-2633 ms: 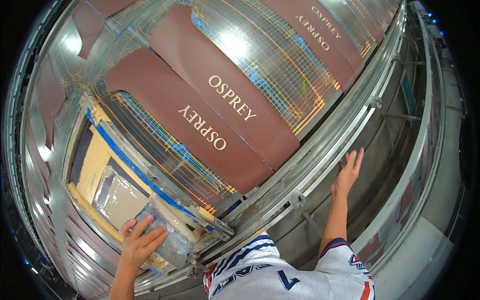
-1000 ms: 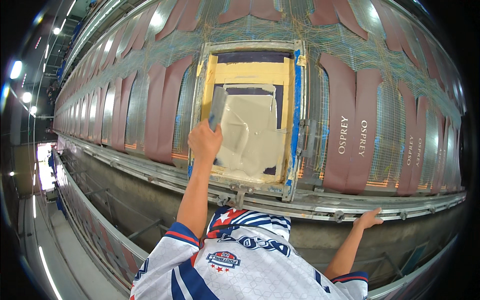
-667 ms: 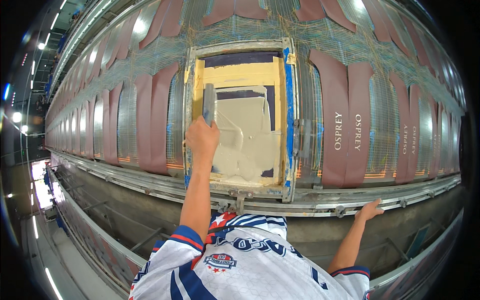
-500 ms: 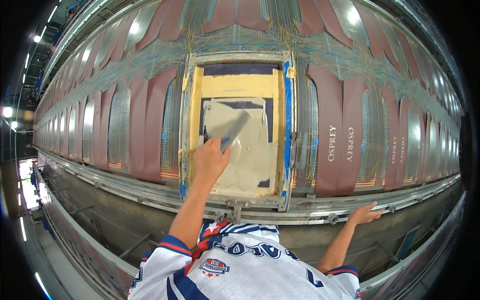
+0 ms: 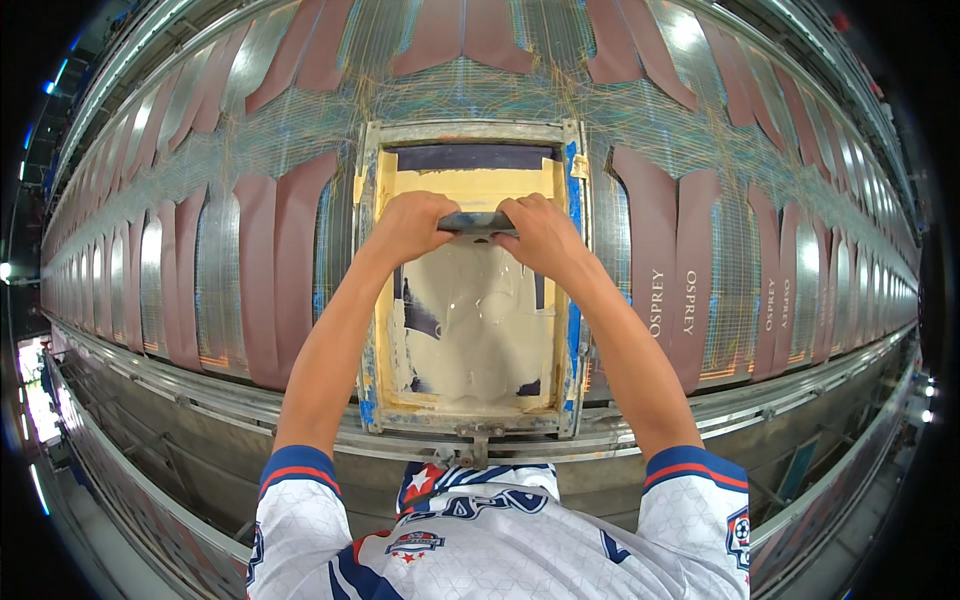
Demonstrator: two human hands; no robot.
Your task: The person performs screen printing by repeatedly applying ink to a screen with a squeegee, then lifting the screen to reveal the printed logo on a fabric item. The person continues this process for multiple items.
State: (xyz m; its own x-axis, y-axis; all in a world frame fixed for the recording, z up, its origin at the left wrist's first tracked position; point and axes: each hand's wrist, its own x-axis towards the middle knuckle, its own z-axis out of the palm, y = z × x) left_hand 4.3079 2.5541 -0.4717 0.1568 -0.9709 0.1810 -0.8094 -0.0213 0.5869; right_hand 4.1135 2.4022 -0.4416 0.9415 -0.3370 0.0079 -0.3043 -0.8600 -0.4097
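A squeegee (image 5: 476, 222) lies crosswise over the far part of a screen-printing frame (image 5: 573, 345). My left hand (image 5: 408, 228) grips its left end, and my right hand (image 5: 541, 236) is closed round the right end. Pale beige ink (image 5: 485, 310) covers much of the mesh between the squeegee and the near edge, with dark patches of mesh showing at its sides. Yellow tape (image 5: 480, 180) borders the mesh, and blue tape (image 5: 574, 215) runs along the right rail. The squeegee's lower edge is partly hidden by my hands.
Maroon fabric pieces (image 5: 655, 300) lie in rows on the long table, left and right of the frame and at the far side; some carry white lettering. A metal rail (image 5: 300, 405) runs along the table's near edge, with a clamp (image 5: 480, 440) at the frame's near side.
My right hand has come from beyond the frame's right side onto the squeegee. The squeegee, earlier slanted in my left hand alone, now lies crosswise and farther away.
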